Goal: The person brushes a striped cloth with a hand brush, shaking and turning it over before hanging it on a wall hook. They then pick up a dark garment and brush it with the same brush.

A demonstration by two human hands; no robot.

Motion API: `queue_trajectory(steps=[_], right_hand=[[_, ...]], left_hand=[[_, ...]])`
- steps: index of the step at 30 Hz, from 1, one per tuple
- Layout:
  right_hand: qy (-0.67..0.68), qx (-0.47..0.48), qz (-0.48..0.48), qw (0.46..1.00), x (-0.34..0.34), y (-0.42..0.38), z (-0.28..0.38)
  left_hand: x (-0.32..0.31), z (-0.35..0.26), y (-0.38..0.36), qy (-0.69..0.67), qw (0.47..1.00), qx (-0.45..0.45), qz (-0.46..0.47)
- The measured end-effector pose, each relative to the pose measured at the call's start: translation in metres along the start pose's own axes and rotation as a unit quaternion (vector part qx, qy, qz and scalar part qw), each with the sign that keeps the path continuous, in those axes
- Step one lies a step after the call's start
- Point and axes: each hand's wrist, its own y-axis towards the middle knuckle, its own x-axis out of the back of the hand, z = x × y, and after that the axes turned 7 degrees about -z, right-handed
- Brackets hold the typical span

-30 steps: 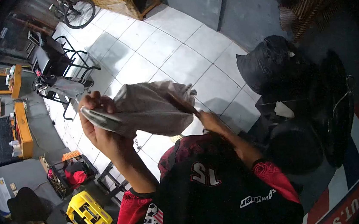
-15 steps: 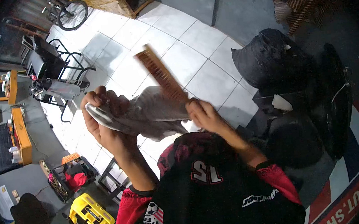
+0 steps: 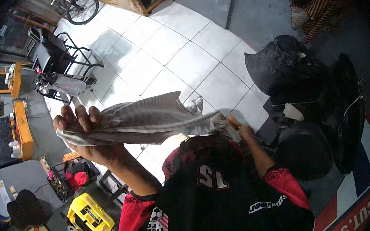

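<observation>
Your left hand (image 3: 82, 134) is raised at the left of the view, its fingers (image 3: 77, 119) curled tight over one end of 1 grey cloth (image 3: 145, 119). The cloth stretches out flat and taut to the right, held up in the air above the white tiled floor (image 3: 165, 50). Your right hand (image 3: 242, 130) is at the cloth's other end, just above your chest; its fingers are closed around 1 brown comb (image 3: 233, 121), of which only a short end shows, so you cannot tell how much of the cloth that hand also grips. The comb's end sits right at the frayed edge of the cloth.

Below the cloth you see your own black and red jersey (image 3: 215, 201) with the number 15 on it. To the right, near you, is 1 black chair (image 3: 319, 125), and beyond it 1 full black bag (image 3: 278, 66) on the floor. Far left there is 1 bicycle wheel (image 3: 82, 7) and 1 black metal stand (image 3: 61, 60). At the near left stand 1 yellow box (image 3: 89, 217) and 1 dark crate (image 3: 73, 177) holding something red.
</observation>
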Motion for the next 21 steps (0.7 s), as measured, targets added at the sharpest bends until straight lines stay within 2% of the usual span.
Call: queue_trajectory(steps=[1,4,6,7,8,9,11,12,13,15,17,18,19,20,21], right_hand=[[0.029,-0.006,-0.027,0.999,0.011,-0.002,-0.003],[0.146,-0.078,-0.016,0.986,0.066,0.008,0.020],[0.342,0.044,-0.174,0.922,0.116,-0.011,0.063],[0.463,0.065,-0.136,0.873,0.138,-0.021,0.086],[0.575,0.085,-0.097,0.808,0.162,-0.037,0.111],[0.634,0.113,-0.051,0.763,0.186,-0.059,0.134],[0.632,0.235,0.008,0.738,0.221,-0.103,0.172],[0.598,0.303,0.017,0.742,0.227,-0.114,0.183],[0.553,0.350,0.011,0.756,0.227,-0.118,0.192],[0.477,0.399,-0.052,0.782,0.186,-0.099,0.203],[0.404,0.350,-0.048,0.844,0.154,-0.075,0.190],[0.364,0.324,-0.046,0.872,0.134,-0.058,0.177],[0.259,0.214,0.060,0.940,0.099,-0.025,0.156],[0.164,0.191,0.030,0.967,0.080,-0.014,0.131],[0.086,0.158,0.041,0.983,0.076,-0.019,0.109]], left_hand=[[-0.002,0.001,0.000,0.042,0.999,0.004,-0.027],[-0.013,0.007,-0.004,0.147,0.983,0.025,-0.110],[-0.014,0.012,-0.007,0.115,0.988,0.059,-0.079],[-0.016,0.015,-0.010,0.098,0.990,0.077,-0.064],[-0.027,0.018,-0.014,0.113,0.984,0.086,-0.107],[-0.032,0.021,-0.018,0.087,0.988,0.098,-0.077],[-0.038,0.026,-0.022,0.035,0.992,0.118,-0.017],[-0.040,0.031,-0.021,-0.011,0.992,0.123,0.030],[-0.044,0.032,-0.021,-0.010,0.992,0.124,0.028],[-0.045,0.029,-0.018,0.020,0.994,0.105,0.007],[-0.041,0.022,-0.010,-0.033,0.995,0.096,-0.026],[-0.037,0.017,-0.007,-0.042,0.994,0.100,-0.010],[-0.032,0.011,-0.003,-0.057,0.992,0.108,-0.001],[-0.026,0.007,-0.001,-0.072,0.990,0.117,0.008],[-0.022,0.003,0.000,-0.085,0.988,0.128,0.017]])
